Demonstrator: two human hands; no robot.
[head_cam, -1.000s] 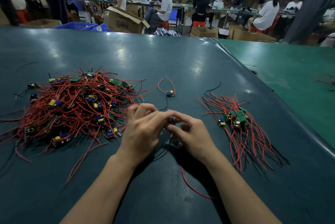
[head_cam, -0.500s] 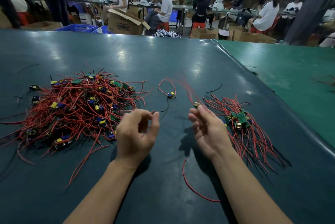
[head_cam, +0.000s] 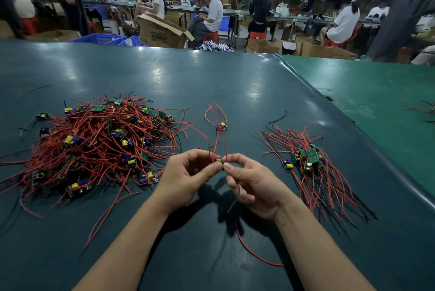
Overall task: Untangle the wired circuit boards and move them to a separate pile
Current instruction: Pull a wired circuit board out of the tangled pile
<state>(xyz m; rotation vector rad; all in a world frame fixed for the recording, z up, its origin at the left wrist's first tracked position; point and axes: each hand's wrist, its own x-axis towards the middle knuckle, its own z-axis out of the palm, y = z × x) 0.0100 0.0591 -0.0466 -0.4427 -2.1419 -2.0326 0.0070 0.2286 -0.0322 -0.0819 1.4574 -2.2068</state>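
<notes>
Half a second earlier the two hands were held apart, the left hand (head_cam: pixel 188 177) loosely curled and the right hand (head_cam: pixel 256 187) open towards the sorted pile; they have since been brought together at the middle of the worktop (head_cam: pixel 235 83). A small circuit board (head_cam: pixel 219 161) with a yellow cylindrical part is now pinched between the fingers (head_cam: pixel 213 169) of the left hand and those of the right, and is held just above the surface. Thin red wires (head_cam: pixel 217 140) rise from it towards 12 o'clock.

At 9 o'clock from the hands the tangled pile (head_cam: pixel 94 144) is spread out: a dense mass of glossy red wire, studded with small green boards and yellow and blue parts. At 3 o'clock the sorted pile (head_cam: pixel 310 163) is laid with its wires roughly parallel, red and black. A single board (head_cam: pixel 221 126) with looped red wires lies at 12 o'clock. A loose red wire (head_cam: pixel 254 255) curves at 6 o'clock. The worktop is a smooth, dark teal sheet with a dull sheen.
</notes>
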